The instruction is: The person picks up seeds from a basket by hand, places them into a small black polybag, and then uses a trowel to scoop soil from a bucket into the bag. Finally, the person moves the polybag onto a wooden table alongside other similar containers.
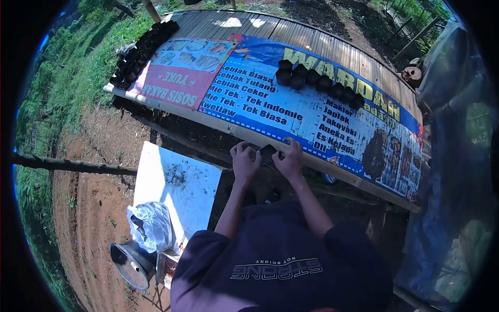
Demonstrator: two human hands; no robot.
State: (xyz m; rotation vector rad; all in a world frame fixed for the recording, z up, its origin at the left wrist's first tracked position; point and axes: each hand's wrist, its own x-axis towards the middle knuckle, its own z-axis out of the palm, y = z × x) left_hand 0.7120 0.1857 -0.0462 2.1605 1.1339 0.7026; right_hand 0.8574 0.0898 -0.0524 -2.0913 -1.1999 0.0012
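Note:
My left hand (246,161) and my right hand (289,160) are close together at the front edge of the bamboo table. Their fingers are curled and pinch a small black planting bag (267,154) from either side. What is inside the bag cannot be made out. Beyond my hands, a row of several similar black planting bags (312,78) stands on the blue printed banner (249,117). Many more dark bags (140,54) are packed together along the table's left end.
A white board (200,182) with dark crumbs lies low on my left. On it rests a white plastic bag (153,223), beside a dark bucket (132,265). A wooden pole (78,164) juts in from the left. Dark sheeting (447,156) hangs at right.

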